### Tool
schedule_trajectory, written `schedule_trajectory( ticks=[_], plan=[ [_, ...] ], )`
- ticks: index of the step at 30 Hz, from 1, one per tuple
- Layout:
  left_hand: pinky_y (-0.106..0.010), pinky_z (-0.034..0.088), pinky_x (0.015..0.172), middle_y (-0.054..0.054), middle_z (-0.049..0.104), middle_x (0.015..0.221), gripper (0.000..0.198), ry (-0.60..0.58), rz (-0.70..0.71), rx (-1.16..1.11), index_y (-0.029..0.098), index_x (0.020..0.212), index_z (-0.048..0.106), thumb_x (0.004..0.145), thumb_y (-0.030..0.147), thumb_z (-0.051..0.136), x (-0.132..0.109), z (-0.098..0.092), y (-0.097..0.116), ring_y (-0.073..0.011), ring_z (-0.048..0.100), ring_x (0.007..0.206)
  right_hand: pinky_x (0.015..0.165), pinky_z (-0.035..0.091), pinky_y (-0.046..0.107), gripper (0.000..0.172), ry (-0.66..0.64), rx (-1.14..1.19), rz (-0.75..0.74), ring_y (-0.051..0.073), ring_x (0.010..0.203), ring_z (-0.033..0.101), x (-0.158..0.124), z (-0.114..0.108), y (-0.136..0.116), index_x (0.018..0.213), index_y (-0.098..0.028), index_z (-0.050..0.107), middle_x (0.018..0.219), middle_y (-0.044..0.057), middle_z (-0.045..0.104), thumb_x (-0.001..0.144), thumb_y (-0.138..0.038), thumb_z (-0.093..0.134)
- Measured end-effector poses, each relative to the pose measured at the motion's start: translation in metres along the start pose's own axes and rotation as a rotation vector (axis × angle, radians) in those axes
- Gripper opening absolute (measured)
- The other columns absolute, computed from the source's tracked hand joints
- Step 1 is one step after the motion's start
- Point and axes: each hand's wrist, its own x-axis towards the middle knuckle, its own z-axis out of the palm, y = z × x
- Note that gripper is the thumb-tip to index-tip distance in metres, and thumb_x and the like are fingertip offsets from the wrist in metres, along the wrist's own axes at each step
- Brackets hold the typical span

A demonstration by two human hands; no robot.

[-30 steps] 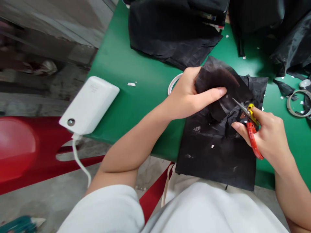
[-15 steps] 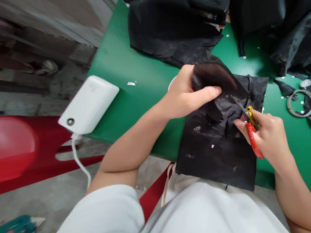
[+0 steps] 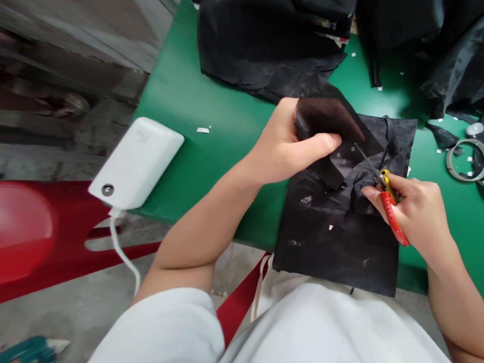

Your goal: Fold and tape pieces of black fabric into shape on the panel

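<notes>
My left hand grips a piece of thin black fabric, thumb on top and the other fingers beneath, faintly visible through the sheer cloth. My right hand is closed round scissors with one red and one yellow handle. Their blades point up and left at the fabric, a little right of my left thumb. Under both lies a flat black fabric panel with pale smudges, reaching over the table's front edge. A small white scrap rests on it.
Black fabric is heaped along the back of the green table, with more at the back right. A roll of tape lies at the right. A white power bank with a cable sits at the left edge, beside a red chair.
The scissors' blades have shifted slightly left and up toward my left thumb. My left hand keeps its hold on the fabric, and the rest of the scene looks the same.
</notes>
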Motion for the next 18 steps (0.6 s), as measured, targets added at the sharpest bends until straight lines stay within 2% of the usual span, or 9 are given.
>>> schedule_trajectory(
  ticks=[6,14,18],
  plan=[
    [-0.022,0.055,0.06,0.0,0.067,0.073,0.012,0.053,-0.025,-0.015,0.014,0.087,0.073,0.076,0.02,0.073,-0.0046,-0.0053,-0.0087,-0.0107,0.061,0.064,0.049,0.02,0.026,0.057,0.036,-0.062,-0.022,0.01,0.043,0.029,0.0002,0.0013,-0.0007,0.052,-0.021,0.046,0.043,-0.001,0.035,0.083,-0.069,0.043],
    [-0.022,0.054,0.059,-0.001,0.065,0.067,0.02,-0.049,-0.014,-0.027,0.015,0.077,0.074,0.079,0.034,0.071,0.0016,-0.0039,-0.0038,-0.0103,0.058,0.061,0.047,0.019,0.025,0.062,0.031,-0.029,-0.028,0.008,0.044,0.021,0.0019,0.0025,-0.0013,0.049,-0.02,0.04,0.042,-0.003,0.028,0.081,-0.073,0.042],
    [-0.023,0.056,0.065,0.0,0.066,0.069,0.02,-0.013,-0.021,-0.032,0.017,0.083,0.075,0.078,0.036,0.072,0.0019,-0.0004,-0.0003,-0.0096,0.059,0.062,0.048,0.019,0.026,0.061,0.035,0.008,0.007,0.008,0.045,0.019,0.0013,0.0028,-0.0016,0.049,-0.02,0.042,0.043,-0.003,0.028,0.079,-0.073,0.044]
  ],
)
